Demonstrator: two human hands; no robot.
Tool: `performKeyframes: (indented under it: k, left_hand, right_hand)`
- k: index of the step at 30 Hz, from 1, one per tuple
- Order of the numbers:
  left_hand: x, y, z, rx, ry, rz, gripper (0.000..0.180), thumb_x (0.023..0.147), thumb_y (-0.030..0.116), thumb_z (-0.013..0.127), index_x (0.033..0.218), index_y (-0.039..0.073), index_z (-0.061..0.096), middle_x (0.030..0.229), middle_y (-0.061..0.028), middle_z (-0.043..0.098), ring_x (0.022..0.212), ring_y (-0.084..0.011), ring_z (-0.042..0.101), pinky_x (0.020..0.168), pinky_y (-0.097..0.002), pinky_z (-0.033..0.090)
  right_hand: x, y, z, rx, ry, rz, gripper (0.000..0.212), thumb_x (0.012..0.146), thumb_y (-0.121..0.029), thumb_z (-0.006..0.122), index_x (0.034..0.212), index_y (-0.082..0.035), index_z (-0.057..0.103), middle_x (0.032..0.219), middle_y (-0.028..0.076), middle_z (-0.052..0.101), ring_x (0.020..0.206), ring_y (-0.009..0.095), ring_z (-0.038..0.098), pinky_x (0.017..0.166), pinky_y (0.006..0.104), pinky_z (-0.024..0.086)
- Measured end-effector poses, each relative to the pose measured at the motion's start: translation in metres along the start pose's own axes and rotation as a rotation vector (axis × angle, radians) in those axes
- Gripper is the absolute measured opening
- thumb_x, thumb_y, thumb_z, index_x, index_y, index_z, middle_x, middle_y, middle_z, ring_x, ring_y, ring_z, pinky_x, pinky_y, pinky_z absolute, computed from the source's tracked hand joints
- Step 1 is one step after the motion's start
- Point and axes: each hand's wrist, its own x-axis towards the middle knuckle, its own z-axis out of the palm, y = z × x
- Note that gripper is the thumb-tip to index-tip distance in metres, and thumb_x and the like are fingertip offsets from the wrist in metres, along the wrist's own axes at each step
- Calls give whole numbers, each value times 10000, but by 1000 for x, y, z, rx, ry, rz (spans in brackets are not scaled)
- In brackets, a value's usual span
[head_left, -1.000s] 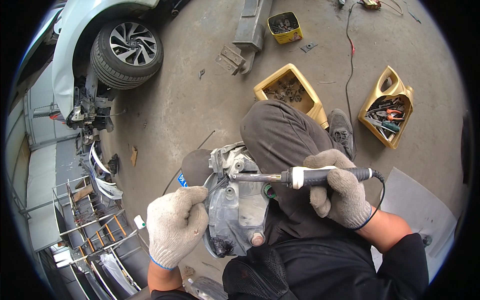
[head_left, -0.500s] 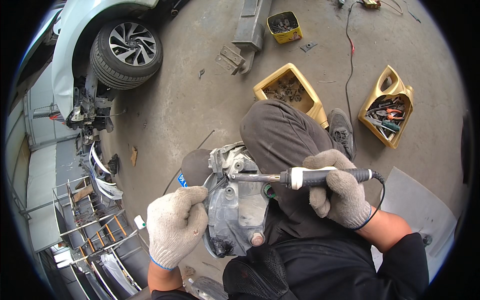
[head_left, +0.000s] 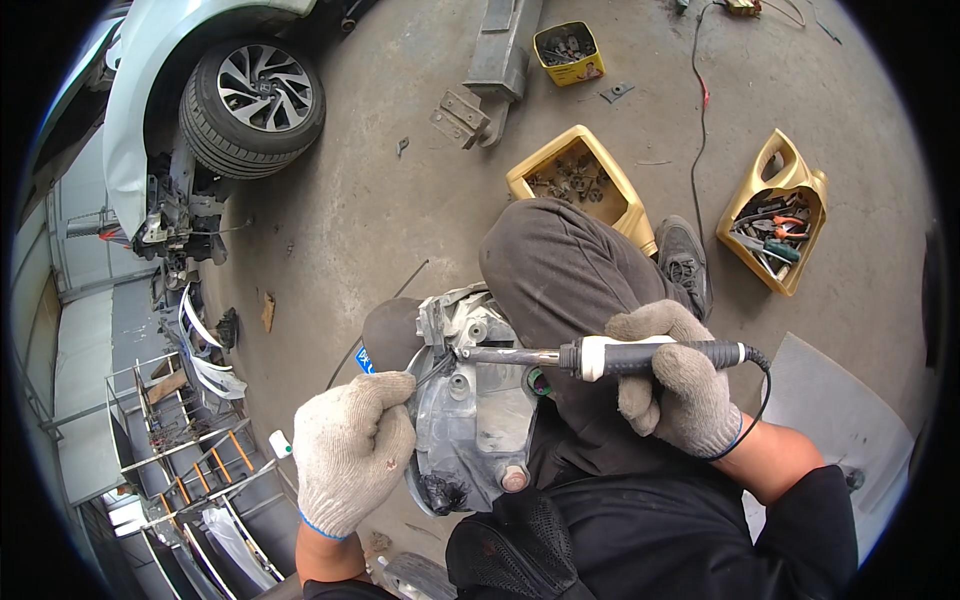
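A grey and white plastic car lamp housing point(head_left: 490, 425) rests across my lap, scuffed, with a crumpled black patch at its lower end. In my right hand point(head_left: 680, 385) is a soldering iron point(head_left: 610, 356) with a black and white handle, fingers wrapped round it. Its metal shaft points left, and the tip meets the upper left part of the housing. My left hand point(head_left: 360, 445), gloved like the right, is closed at the housing's left edge. Between its thumb and forefinger a thin dark strip point(head_left: 436, 370) runs toward the iron's tip; the pinched end is hidden.
A cut-open gold jug of tools point(head_left: 775, 235) stands at right, a gold tray of small metal parts point(head_left: 580, 180) beyond my knee. Farther off are a yellow tin point(head_left: 570, 55) and a grey metal post point(head_left: 500, 60). A car wheel point(head_left: 255, 105) is upper left. The iron's cord point(head_left: 767, 390) loops by my right wrist.
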Motion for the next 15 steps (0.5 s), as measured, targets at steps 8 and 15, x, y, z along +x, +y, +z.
performKeyframes:
  k: [8,15]
  left_hand:
    - [-1,0,0,-13,0,-20,203,737,-34,657,922,44,692,840,-141,726,707,-316,704,663,-363,552]
    - [0,1,0,-22,6,-30,206,733,-33,648,920,41,695,804,-146,709,687,-319,693,651,-370,546]
  right_hand:
    - [0,-1,-1,-18,1,8,477,969,-307,612,1266,53,512,755,100,659,525,87,573,474,202,481]
    - [0,-1,1,-36,12,15,475,969,-307,607,1270,48,514,750,97,656,525,88,571,475,202,479]
